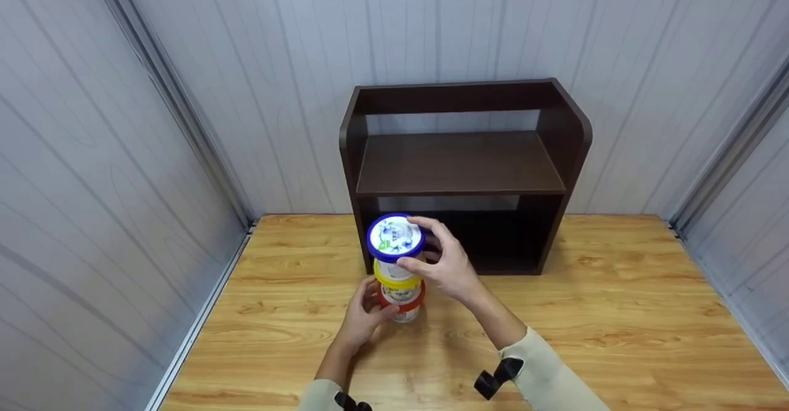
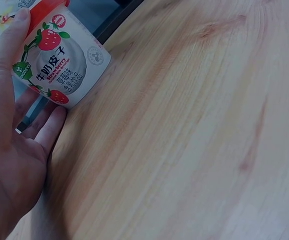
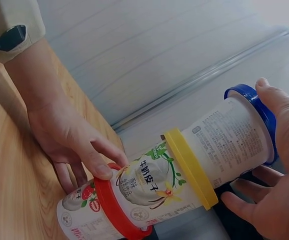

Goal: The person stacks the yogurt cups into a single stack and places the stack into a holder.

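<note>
Three stacked tubs [image 1: 399, 281], probably light and soft-walled: better to hold at the lids [image 1: 394, 236]. Right hand [image 1: 449, 263] pinches the top tub [image 1: 393, 270]; left hand [image 1: 362, 320], below it, grips the bottom tub [image 1: 407, 316].

You have the red-lidded tub [image 2: 64, 60], white with printed strawberries, at the bottom of an upright stack on the wooden table [image 1: 296, 275], held by your left hand [image 1: 362, 318]. The yellow-lidded tub [image 3: 157, 185], bearing a yellow flower, sits on it; the blue-lidded tub [image 3: 229, 137] stands on top, gripped by your right hand [image 1: 449, 262]. All three lids are on.
</note>
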Demonstrator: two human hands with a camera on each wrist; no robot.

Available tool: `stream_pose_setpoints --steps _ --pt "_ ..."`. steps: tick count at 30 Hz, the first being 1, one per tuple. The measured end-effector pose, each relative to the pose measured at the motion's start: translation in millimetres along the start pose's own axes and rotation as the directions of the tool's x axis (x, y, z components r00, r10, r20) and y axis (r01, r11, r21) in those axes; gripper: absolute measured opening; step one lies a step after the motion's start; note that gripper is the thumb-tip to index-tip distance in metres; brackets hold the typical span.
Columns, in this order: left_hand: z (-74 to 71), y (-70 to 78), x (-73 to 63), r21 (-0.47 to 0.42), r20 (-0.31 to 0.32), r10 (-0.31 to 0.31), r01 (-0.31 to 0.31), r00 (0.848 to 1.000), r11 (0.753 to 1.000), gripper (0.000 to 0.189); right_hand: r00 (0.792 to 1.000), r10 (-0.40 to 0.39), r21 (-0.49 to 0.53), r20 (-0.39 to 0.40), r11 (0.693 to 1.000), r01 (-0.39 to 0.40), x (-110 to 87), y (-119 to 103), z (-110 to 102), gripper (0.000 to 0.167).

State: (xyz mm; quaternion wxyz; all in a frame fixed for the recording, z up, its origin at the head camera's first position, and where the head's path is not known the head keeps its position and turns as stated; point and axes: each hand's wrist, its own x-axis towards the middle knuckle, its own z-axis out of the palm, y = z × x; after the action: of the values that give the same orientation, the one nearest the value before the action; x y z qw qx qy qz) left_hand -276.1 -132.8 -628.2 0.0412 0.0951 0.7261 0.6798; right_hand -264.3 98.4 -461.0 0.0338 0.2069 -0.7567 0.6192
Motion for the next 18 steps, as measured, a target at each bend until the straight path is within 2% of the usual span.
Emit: stream_pose_setpoints --steps 7,18 --pt "-0.3 0.1 -0.6 -0.002 -0.002 -0.003 0.003 1.0 1.0 0.078 0.999 -0.015 0.026 -0.049 1.0 0.017 -1.9 4.7 -5.1 0.087" --pt "0.0 -1.5 0.0 -0.035 -0.002 0.009 -0.009 1.0 0.999 0.078 0.999 -0.001 0.019 -0.044 1.0 0.002 -8.9 21.0 -13.0 0.094"
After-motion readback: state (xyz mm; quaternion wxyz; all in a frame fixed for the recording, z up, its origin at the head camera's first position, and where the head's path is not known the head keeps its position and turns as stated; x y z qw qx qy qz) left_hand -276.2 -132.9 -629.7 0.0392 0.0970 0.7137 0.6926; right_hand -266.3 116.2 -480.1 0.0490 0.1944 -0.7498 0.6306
